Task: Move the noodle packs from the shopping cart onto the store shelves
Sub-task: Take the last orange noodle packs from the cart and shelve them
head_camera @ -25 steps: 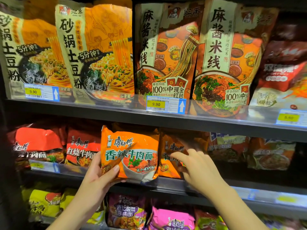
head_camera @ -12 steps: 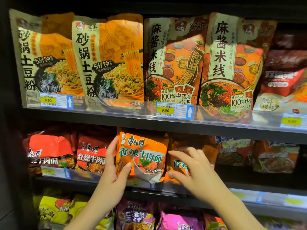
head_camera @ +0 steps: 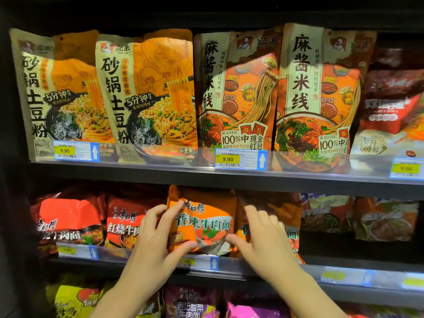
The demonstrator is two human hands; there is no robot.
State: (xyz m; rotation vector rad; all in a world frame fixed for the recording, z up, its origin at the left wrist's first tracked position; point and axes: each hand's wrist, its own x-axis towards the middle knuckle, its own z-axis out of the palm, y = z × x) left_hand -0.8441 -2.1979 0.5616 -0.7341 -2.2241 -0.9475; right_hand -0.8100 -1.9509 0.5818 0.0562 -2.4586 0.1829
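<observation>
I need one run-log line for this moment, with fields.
step: shelving | left hand: grips orange pack | right hand: fingers on next pack | place: middle shelf

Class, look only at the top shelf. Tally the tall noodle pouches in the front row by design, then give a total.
Clay-pot potato noodle pouches, yellow-orange: 2
Sesame-paste rice noodle pouches, orange-brown: 2
Dark red pouch at the right edge: 1
Total: 5

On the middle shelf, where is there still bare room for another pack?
The middle shelf shows a dark bare strip at right, in front of the set-back packs. Left of that it is crowded: red packs, orange pack between both hands.
</observation>
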